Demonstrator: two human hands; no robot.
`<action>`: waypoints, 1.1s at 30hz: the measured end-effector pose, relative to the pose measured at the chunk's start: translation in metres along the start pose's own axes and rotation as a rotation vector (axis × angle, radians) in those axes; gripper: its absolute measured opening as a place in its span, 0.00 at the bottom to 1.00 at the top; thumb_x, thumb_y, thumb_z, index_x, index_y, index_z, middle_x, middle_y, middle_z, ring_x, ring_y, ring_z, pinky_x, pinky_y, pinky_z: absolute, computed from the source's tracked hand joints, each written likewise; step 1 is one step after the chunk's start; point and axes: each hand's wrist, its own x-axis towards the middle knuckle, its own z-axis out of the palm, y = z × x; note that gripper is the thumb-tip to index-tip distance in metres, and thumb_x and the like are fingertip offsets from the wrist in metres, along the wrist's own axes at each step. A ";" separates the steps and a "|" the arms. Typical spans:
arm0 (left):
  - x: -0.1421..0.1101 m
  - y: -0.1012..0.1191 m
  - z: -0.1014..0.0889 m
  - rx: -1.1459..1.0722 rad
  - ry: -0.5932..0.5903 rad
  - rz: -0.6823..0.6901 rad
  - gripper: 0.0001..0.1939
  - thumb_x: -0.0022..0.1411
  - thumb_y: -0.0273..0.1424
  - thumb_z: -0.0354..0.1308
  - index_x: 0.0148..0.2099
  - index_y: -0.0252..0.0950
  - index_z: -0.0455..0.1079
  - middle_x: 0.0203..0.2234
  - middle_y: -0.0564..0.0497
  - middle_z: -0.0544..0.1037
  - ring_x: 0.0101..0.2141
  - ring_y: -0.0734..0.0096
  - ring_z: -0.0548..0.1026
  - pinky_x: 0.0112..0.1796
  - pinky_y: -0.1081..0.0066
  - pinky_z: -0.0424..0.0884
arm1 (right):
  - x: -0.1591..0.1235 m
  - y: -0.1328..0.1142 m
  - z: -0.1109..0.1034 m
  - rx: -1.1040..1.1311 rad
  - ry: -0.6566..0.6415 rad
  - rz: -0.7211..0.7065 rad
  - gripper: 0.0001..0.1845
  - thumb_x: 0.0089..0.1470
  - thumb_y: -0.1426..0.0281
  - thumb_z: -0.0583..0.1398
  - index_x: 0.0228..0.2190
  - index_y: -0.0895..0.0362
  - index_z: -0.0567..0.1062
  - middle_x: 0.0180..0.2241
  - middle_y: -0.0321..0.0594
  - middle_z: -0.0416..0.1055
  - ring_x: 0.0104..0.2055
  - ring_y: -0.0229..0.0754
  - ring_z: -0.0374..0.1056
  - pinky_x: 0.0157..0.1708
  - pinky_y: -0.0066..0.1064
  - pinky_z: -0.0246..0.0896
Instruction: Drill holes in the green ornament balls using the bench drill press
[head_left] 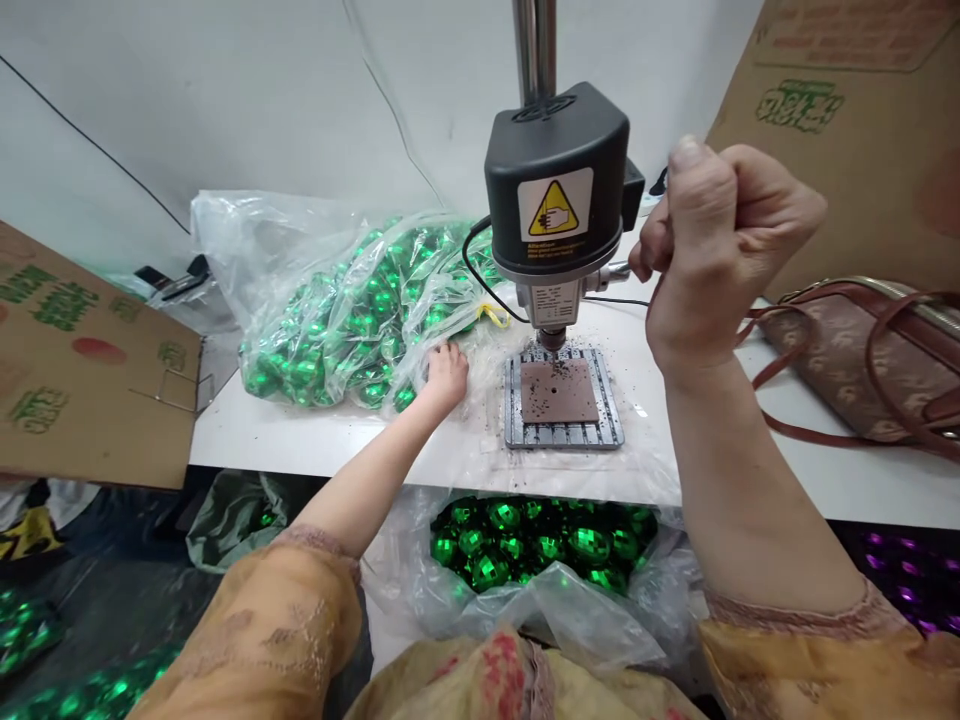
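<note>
1. Grip, right hand (712, 240) – fingers curled into a fist, thumb uppermost, closed around the side handle (619, 272) of a drill press; our hand hides most of that handle.
2. Grip, left hand (448, 375) – fingers loosely bent, resting against clear plastic; whether they pinch any of it, we cannot tell.
3. Drill press (559, 150), one: black housing, yellow warning label (556, 208), set on the white counter (322, 440) before us, between our two hands.
4. Slotted metal base, one (611, 428), beneath the drill's chuck (553, 340).
5. Brown board, one (536, 405), flat on that base; we note a dark hole near its middle and dark chips scattered over it.
6. Clear plastic bag, large (360, 310), filled with shiny green balls, on the counter just beside our left hand; yellow tie (493, 312) near its right end.
7. Further green balls, faceted (589, 543), below the counter's front edge, in an open plastic bag (562, 610) directly before us.
8. Brown patterned handbag, one (847, 360), on the counter, right of our right forearm.
</note>
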 end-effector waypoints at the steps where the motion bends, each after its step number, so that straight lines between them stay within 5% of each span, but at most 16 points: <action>1: 0.003 -0.002 -0.001 -0.010 0.003 0.002 0.11 0.58 0.17 0.56 0.43 0.26 0.75 0.48 0.29 0.73 0.55 0.37 0.67 0.50 0.50 0.67 | 0.000 0.000 0.000 -0.001 -0.004 -0.002 0.29 0.53 0.58 0.64 0.14 0.56 0.55 0.13 0.26 0.48 0.15 0.26 0.47 0.18 0.28 0.41; 5: 0.002 -0.003 -0.009 -0.188 0.069 0.046 0.15 0.58 0.23 0.61 0.49 0.31 0.74 0.48 0.35 0.73 0.49 0.47 0.72 0.47 0.55 0.69 | -0.001 -0.001 -0.001 -0.031 -0.027 0.012 0.30 0.54 0.55 0.62 0.15 0.56 0.53 0.14 0.26 0.47 0.16 0.25 0.46 0.19 0.27 0.41; 8: -0.010 0.009 -0.014 -0.864 0.150 0.159 0.20 0.62 0.35 0.60 0.56 0.38 0.69 0.46 0.43 0.74 0.44 0.60 0.75 0.46 0.60 0.73 | -0.002 -0.002 -0.002 -0.049 -0.036 0.027 0.31 0.53 0.53 0.62 0.15 0.56 0.53 0.14 0.26 0.48 0.16 0.25 0.46 0.19 0.27 0.41; 11: -0.027 0.031 -0.011 -1.550 0.012 0.170 0.22 0.65 0.43 0.57 0.58 0.40 0.66 0.45 0.47 0.75 0.42 0.65 0.76 0.42 0.62 0.77 | -0.002 -0.002 -0.001 -0.042 -0.034 0.027 0.31 0.51 0.50 0.62 0.15 0.56 0.53 0.14 0.26 0.48 0.16 0.25 0.45 0.19 0.28 0.41; 13: -0.035 0.046 -0.005 -1.771 -0.081 0.109 0.25 0.62 0.45 0.61 0.57 0.40 0.66 0.44 0.47 0.76 0.41 0.66 0.77 0.40 0.64 0.78 | -0.001 -0.001 0.000 -0.028 -0.016 0.008 0.32 0.48 0.48 0.62 0.15 0.56 0.53 0.13 0.26 0.47 0.16 0.26 0.44 0.18 0.29 0.39; 18: -0.037 0.063 0.013 -1.748 -0.047 0.046 0.31 0.54 0.48 0.69 0.54 0.36 0.69 0.38 0.47 0.79 0.34 0.71 0.76 0.29 0.75 0.71 | -0.002 0.005 -0.001 -0.063 -0.028 -0.004 0.32 0.52 0.47 0.60 0.15 0.55 0.52 0.14 0.27 0.45 0.16 0.27 0.43 0.18 0.30 0.42; 21: -0.035 0.067 0.019 -1.680 0.054 0.048 0.31 0.53 0.50 0.69 0.52 0.36 0.71 0.36 0.49 0.80 0.33 0.73 0.75 0.32 0.75 0.70 | -0.002 0.008 -0.003 -0.091 -0.054 0.010 0.32 0.56 0.48 0.58 0.17 0.54 0.50 0.15 0.28 0.45 0.17 0.29 0.44 0.19 0.30 0.47; 28: -0.036 0.071 0.021 -1.658 0.070 0.099 0.25 0.57 0.46 0.67 0.52 0.37 0.71 0.38 0.50 0.79 0.37 0.72 0.76 0.36 0.74 0.71 | -0.005 0.009 -0.007 -0.126 -0.084 0.090 0.30 0.59 0.50 0.56 0.19 0.53 0.50 0.18 0.31 0.51 0.22 0.32 0.56 0.26 0.31 0.62; 33: -0.033 0.061 0.013 -1.931 -0.080 -0.103 0.25 0.62 0.49 0.58 0.54 0.39 0.66 0.37 0.49 0.78 0.28 0.71 0.76 0.27 0.71 0.70 | -0.006 0.003 -0.006 -0.169 -0.082 0.077 0.30 0.59 0.49 0.56 0.19 0.54 0.51 0.19 0.31 0.49 0.22 0.30 0.56 0.23 0.28 0.58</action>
